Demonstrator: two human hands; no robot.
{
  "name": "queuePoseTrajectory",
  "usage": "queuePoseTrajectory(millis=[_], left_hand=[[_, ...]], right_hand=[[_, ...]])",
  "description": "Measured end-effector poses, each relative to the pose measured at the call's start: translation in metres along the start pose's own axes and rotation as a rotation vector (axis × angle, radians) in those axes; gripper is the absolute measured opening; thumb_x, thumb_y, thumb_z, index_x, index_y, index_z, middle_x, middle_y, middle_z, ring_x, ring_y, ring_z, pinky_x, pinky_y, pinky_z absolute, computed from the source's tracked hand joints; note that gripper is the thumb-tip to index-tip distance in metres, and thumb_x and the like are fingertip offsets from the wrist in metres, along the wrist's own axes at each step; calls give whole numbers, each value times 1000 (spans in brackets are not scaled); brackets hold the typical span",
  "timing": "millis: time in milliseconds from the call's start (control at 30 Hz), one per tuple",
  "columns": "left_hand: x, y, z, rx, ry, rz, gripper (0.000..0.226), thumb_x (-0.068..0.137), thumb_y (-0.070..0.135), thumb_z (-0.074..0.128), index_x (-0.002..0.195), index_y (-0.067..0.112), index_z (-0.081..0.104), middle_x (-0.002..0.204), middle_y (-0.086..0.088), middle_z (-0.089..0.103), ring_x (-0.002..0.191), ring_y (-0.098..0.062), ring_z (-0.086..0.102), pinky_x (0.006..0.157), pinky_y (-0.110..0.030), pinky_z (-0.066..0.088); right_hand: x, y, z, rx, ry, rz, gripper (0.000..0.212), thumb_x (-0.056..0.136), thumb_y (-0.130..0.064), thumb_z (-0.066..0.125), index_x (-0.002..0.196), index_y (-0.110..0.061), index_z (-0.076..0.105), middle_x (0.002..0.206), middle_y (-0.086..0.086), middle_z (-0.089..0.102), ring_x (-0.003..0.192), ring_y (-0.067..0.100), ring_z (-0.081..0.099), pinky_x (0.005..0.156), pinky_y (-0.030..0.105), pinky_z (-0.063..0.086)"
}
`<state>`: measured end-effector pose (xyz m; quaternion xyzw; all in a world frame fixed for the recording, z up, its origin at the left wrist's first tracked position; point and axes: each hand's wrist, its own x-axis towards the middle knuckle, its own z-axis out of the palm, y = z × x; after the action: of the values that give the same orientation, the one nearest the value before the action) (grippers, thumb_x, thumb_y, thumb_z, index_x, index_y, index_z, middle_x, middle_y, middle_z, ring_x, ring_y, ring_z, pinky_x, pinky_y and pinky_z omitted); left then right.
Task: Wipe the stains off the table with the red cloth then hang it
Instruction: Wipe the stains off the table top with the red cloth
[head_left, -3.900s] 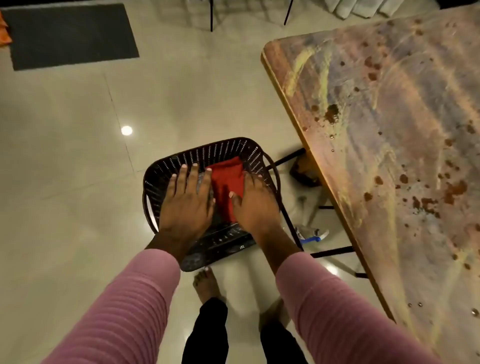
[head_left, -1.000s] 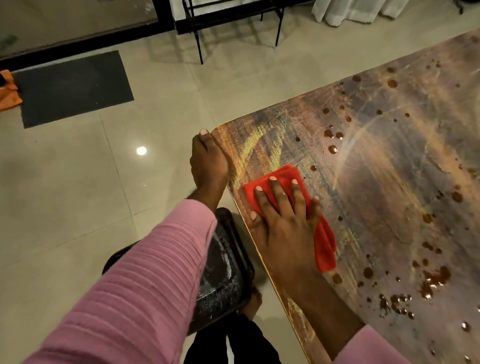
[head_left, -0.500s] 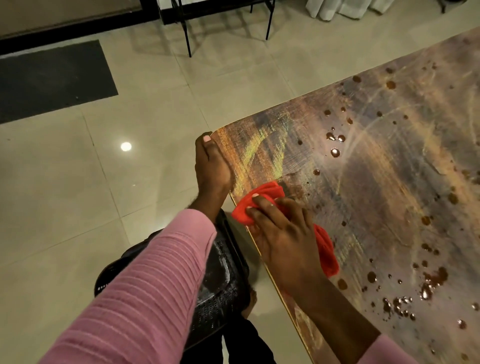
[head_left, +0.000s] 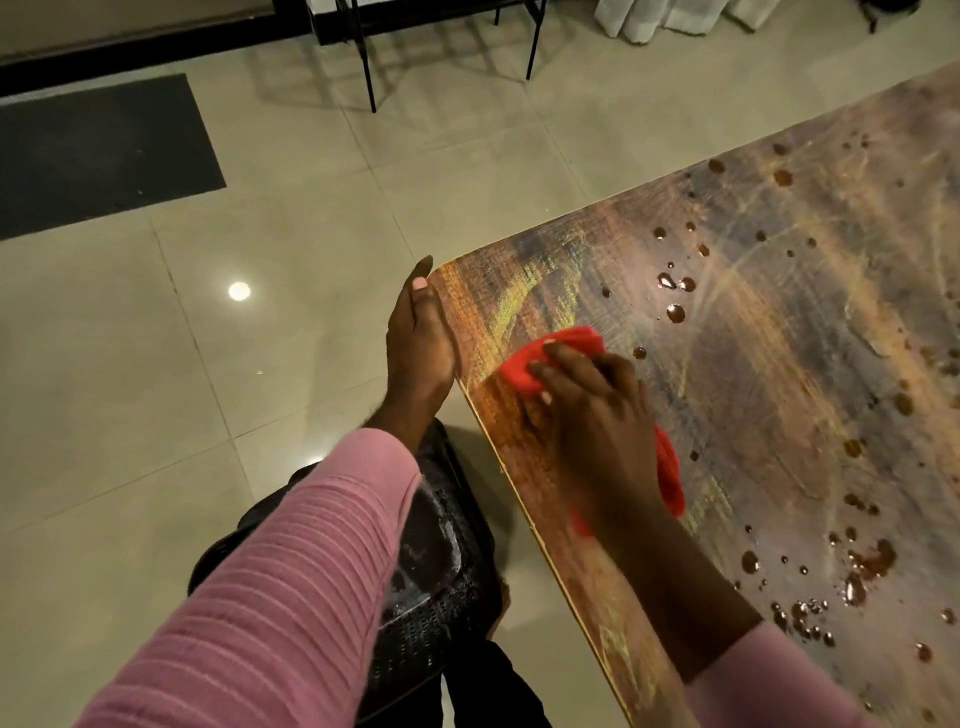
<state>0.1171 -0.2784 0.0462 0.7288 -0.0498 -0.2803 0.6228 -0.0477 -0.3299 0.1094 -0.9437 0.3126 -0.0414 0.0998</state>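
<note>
The red cloth (head_left: 566, 348) lies bunched on the wooden table (head_left: 779, 395) near its left corner. My right hand (head_left: 597, 415) rests on top of it with fingers curled round the bunched fabric, and covers most of it; a strip of cloth shows behind my wrist. Brown stains (head_left: 675, 312) dot the tabletop to the right of the cloth, and a larger cluster of stains (head_left: 857, 571) lies nearer me. My left hand (head_left: 421, 338) lies flat against the table's left edge with straight fingers, near the corner.
A black perforated basket (head_left: 441, 571) stands on the tiled floor below my left arm, beside the table. A dark mat (head_left: 98, 150) lies at the far left. Black chair legs (head_left: 371, 67) and a white curtain (head_left: 675, 15) are at the back.
I took the red cloth from the basket to the table. In the last second my right hand went from flat to bunching the cloth and slid it slightly toward the corner.
</note>
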Motion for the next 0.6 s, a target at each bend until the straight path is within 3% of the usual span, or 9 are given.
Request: queuePoseTrajectory(millis=[100,333,433,500,600], left_hand=[[0,-2,-4,-21,-53,0,48,101,46,22,142,31,43,137,0,55,124,-16,52,99,-29,46],[-3,5,-10,-41,-85,-19,46,103,41,24,144,31,43,141,1,52,128,-15,50,108,-43,42],[-1,6,-13,-64,-109,-30,43,107,34,24,146,28,39,146,0,48,132,-16,46,111,-44,38],[-1,6,-12,-97,-114,-40,43,107,32,24,147,26,39,147,0,47,131,-15,46,109,-38,41],[-1,6,-11,-152,-127,-70,43,107,27,23,147,23,38,142,-1,50,119,-11,52,87,-13,50]], right_hand=[[14,-6,2,17,16,107,40,83,-14,63,124,-17,63,133,4,58,119,33,45,94,49,40],[-8,-27,4,8,-63,-187,39,81,-23,55,118,-22,66,132,-2,58,118,29,50,94,48,42],[14,-9,2,3,-53,-25,39,85,-19,59,124,-20,62,135,2,55,124,31,43,101,52,38],[30,-5,0,41,-35,92,39,89,-18,56,129,-20,59,139,1,51,128,30,37,104,51,34],[31,-26,3,41,-39,75,39,91,-20,50,129,-19,58,139,2,52,130,30,36,107,48,30]])
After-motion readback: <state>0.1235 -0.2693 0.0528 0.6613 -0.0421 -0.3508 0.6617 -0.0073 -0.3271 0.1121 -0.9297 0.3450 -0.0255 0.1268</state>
